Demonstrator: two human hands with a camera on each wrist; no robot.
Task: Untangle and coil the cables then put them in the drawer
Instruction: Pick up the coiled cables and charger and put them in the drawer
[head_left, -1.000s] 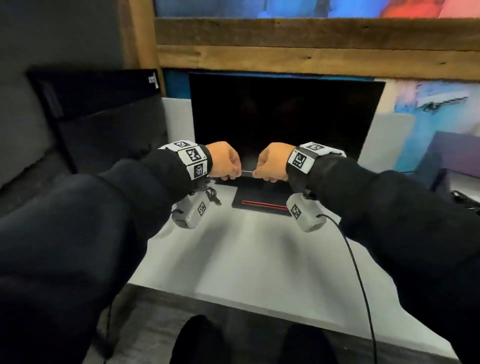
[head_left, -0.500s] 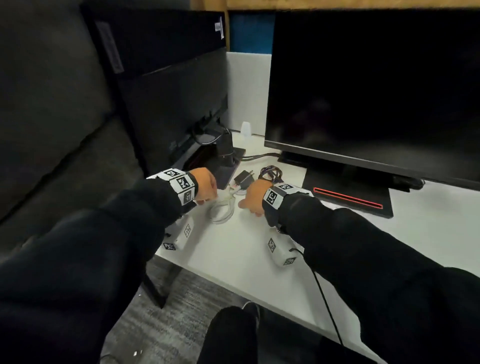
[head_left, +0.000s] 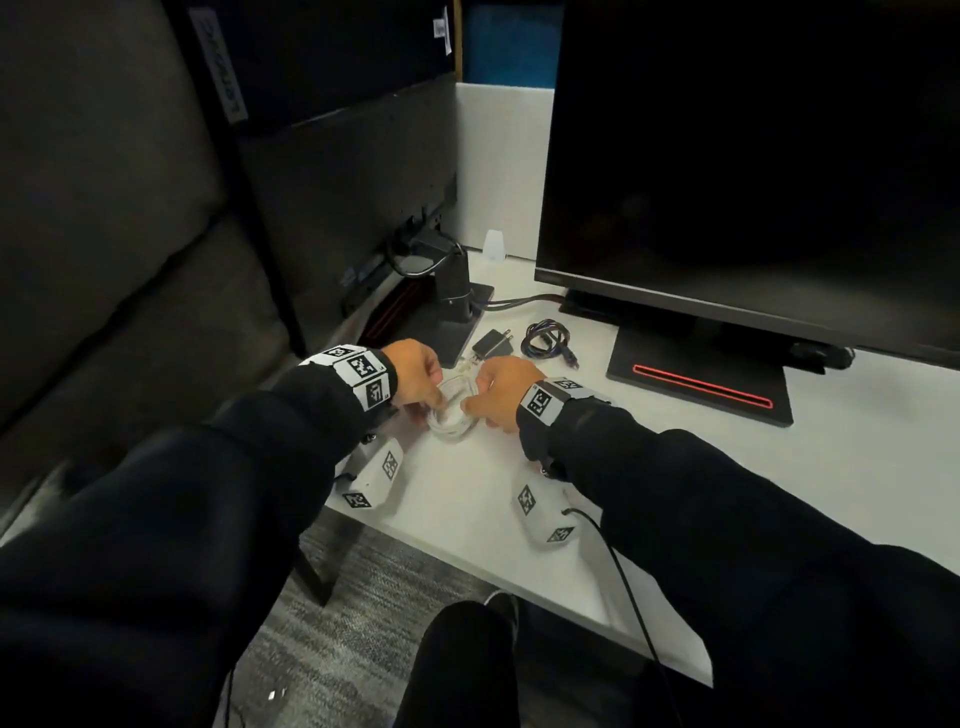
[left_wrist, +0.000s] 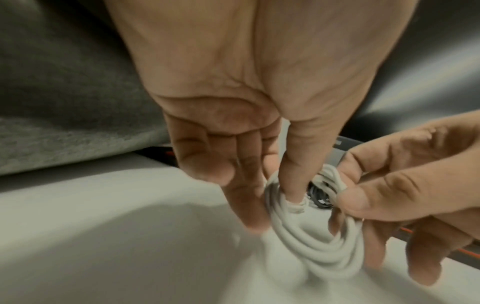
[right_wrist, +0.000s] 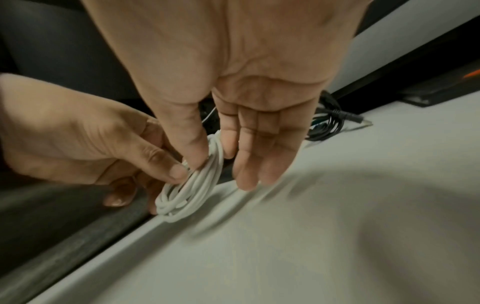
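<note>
white cable (head_left: 451, 410), a smooth round cord wound into several loose loops, is held low over the matte white desk (head_left: 467, 519) near its left edge, between both hands. left hand (head_left: 415, 376) pinches one side of the coil, thumb inside the loops (left_wrist: 293, 185). right hand (head_left: 501, 392) pinches the opposite side between thumb and forefinger (right_wrist: 192, 144), its other fingers nearly straight. behind them lie a black plug adapter (head_left: 491, 344) and a dark bundled cable (head_left: 545, 338), just beside a monitor's flat base (head_left: 701, 395). only the right wrist view shows the dark cable's metal jack (right_wrist: 363, 123).
</note>
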